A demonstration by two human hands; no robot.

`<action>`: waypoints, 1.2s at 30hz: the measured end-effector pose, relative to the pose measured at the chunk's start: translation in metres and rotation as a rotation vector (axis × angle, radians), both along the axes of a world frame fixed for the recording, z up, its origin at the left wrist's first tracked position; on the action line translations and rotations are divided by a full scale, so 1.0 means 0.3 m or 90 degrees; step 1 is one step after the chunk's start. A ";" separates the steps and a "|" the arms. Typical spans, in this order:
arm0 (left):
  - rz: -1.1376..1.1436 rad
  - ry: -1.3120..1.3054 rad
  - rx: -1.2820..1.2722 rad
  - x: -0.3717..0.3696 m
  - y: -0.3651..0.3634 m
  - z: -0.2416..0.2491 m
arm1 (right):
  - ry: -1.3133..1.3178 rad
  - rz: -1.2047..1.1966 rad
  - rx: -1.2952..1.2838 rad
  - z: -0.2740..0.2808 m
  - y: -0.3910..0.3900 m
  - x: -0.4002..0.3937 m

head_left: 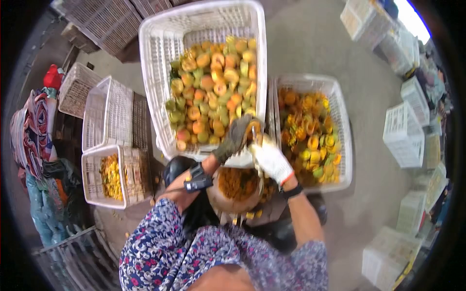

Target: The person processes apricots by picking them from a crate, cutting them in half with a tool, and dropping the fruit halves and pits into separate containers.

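My left hand (235, 137), in a dark grey glove, holds an orange-yellow peach half (253, 130) above the near right corner of a tall white crate (145, 63). That crate holds many halved peaches (213, 87). My right hand (273, 159), in a white glove, is closed close against the peach half. A slim tool seems to be in its fingers, but blur hides its shape. Below both hands, a round pale bowl (232, 205) contains orange scraps (236, 184). A second white crate (345, 145) on the right holds cut peach pieces (313, 140).
At left stand a crate with small yellow pieces (112, 180), another white crate (97, 116) and a heap of cloth (36, 136). Brown crates (104, 22) are stacked at the back left. White crates (405, 136) line the right side, across the grey floor (303, 43).
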State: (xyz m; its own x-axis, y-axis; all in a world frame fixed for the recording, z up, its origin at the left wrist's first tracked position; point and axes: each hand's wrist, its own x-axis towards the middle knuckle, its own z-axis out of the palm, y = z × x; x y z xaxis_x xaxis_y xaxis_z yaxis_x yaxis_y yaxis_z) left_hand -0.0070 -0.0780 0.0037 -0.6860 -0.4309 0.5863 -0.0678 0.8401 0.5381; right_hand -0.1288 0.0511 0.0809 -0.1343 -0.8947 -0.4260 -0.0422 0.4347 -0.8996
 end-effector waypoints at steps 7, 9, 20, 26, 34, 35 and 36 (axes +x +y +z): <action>-0.124 0.251 0.785 -0.035 0.091 0.148 | -0.197 -0.086 -0.007 0.022 0.026 0.045; -0.001 0.187 0.418 -0.036 0.105 0.137 | -0.154 -0.062 -0.060 -0.012 0.028 0.053; -0.061 0.239 0.875 -0.011 0.080 0.171 | -0.239 -0.032 0.036 0.036 0.017 0.086; -0.138 0.191 0.741 0.001 0.069 0.172 | -0.323 0.008 0.036 0.039 0.040 0.075; -0.322 0.108 0.693 0.017 0.042 0.161 | -0.220 0.081 0.043 0.021 0.060 0.095; -0.319 0.104 0.697 0.017 0.048 0.165 | -0.349 0.071 0.074 0.048 0.058 0.096; -0.362 0.129 0.793 0.022 0.059 0.183 | -0.464 0.076 0.116 0.069 0.059 0.096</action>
State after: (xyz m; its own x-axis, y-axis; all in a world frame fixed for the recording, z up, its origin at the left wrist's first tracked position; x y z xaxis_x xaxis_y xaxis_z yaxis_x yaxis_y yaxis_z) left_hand -0.0006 -0.0604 0.0586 -0.8922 -0.4308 0.1352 0.2875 -0.3112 0.9058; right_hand -0.1000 0.0687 0.1017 0.3308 -0.7928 -0.5119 0.4786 0.6084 -0.6330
